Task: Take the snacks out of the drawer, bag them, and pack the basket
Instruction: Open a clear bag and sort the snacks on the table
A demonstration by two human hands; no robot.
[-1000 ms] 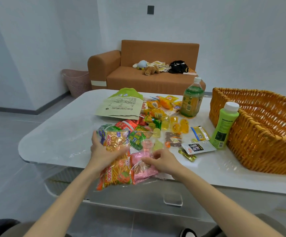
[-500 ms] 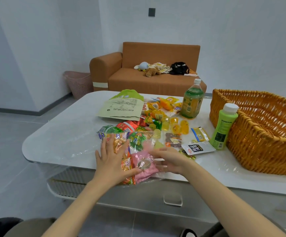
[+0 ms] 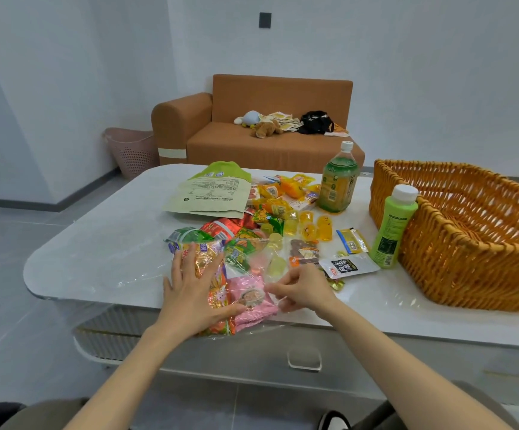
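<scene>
White counter [image 3: 103, 259] carrying everything. At its right end, wicker basket [image 3: 469, 274], nothing visible inside, probably waiting for bagged goods. Near the front edge, clear bag [image 3: 245, 265] lying with an orange packet [image 3: 217, 305] and a pink packet [image 3: 252, 302] under its film; loose snacks [image 3: 307, 225] spread just behind. Left hand [image 3: 194, 293] flat, fingers straight, pressing the bag down, seemingly to steady it and flatten the contents. Right hand [image 3: 306, 290] just beside, fingers curled, pinching the film at the bag's edge, likely to draw it closed.

Glossy clear plastic bag [image 3: 245, 293], woven wicker basket [image 3: 469, 259], smooth pale glossy table [image 3: 96, 259], matt cloth sofa [image 3: 252, 144].
</scene>
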